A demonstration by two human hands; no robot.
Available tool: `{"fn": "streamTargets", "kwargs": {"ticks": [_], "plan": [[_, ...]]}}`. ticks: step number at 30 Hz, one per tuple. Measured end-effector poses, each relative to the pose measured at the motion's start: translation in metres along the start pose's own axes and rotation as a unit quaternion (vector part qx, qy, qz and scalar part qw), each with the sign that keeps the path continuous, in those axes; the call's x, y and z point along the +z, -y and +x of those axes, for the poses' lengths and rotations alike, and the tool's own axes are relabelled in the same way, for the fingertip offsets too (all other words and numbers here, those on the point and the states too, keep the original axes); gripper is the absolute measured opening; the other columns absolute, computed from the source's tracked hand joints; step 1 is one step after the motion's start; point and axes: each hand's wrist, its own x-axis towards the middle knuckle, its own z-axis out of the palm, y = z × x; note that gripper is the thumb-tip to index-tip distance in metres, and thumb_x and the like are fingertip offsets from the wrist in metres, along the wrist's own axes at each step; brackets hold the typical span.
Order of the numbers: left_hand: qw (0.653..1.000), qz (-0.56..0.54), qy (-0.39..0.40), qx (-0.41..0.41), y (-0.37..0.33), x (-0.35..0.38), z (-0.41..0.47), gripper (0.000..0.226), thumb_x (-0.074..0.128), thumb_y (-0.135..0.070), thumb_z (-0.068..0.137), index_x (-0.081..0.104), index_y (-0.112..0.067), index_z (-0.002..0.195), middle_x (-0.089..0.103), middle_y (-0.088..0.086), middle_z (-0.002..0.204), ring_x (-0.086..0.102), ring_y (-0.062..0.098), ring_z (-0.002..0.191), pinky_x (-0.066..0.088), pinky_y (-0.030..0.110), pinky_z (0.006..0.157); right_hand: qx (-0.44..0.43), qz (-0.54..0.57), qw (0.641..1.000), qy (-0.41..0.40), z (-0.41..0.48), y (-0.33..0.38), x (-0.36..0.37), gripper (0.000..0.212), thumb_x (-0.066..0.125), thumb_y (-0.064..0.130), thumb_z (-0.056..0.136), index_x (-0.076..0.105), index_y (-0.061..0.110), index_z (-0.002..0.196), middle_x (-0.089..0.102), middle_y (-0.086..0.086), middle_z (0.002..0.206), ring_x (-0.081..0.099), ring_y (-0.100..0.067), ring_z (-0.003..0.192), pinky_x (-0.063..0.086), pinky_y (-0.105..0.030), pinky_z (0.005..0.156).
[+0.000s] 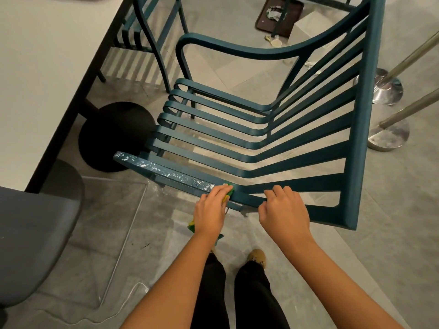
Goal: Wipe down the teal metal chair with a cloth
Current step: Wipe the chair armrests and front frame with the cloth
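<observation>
Your left hand point(210, 210) clutches a green cloth point(230, 189) on the teal chair point(363, 115), its armrest point(166, 170) white-flecked; your right hand point(283, 207) seemingly grips that armrest.

I can read no text, label, brand, number or sign anywhere in front of me. The chair point(365, 138) carries no lettering that I can see, only white flecks on its near armrest, and the cloth point(230, 189) shows plain green and yellow. The litter on the tray point(297, 20) on the floor is too small for me to tell whether anything is printed on it.
</observation>
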Motion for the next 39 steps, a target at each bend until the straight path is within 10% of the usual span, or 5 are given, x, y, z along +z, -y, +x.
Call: {"fn": "streamTargets", "kwargs": {"ticks": [18,39], "plan": [[0.995,0.016,-0.082,0.057,-0.019,0.023,-0.014,0.053,0.077,-0.007,0.069,0.061,-0.025,0.116,0.065,-0.012,0.118,0.057,0.017,0.070,0.048,0.029,0.059,0.023,0.002,1.000,-0.012,0.001,0.004,0.003,0.033,0.036,0.029,0.095,0.054,0.010,0.116,0.057,-0.007,0.112,0.048,-0.019,0.101,0.038,-0.031,0.092],[0.997,-0.025,0.005,0.068,0.010,0.004,-0.010,0.054,0.057,-0.010,0.087,0.041,-0.029,0.136,0.042,-0.013,0.141,0.044,0.015,0.107,0.036,0.024,0.093,0.034,0.020,0.999,-0.001,0.015,0.016,0.018,0.033,0.037,0.030,0.094,0.052,0.012,0.118,0.055,-0.006,0.116,0.047,-0.020,0.106,0.036,-0.032,0.094]]}}
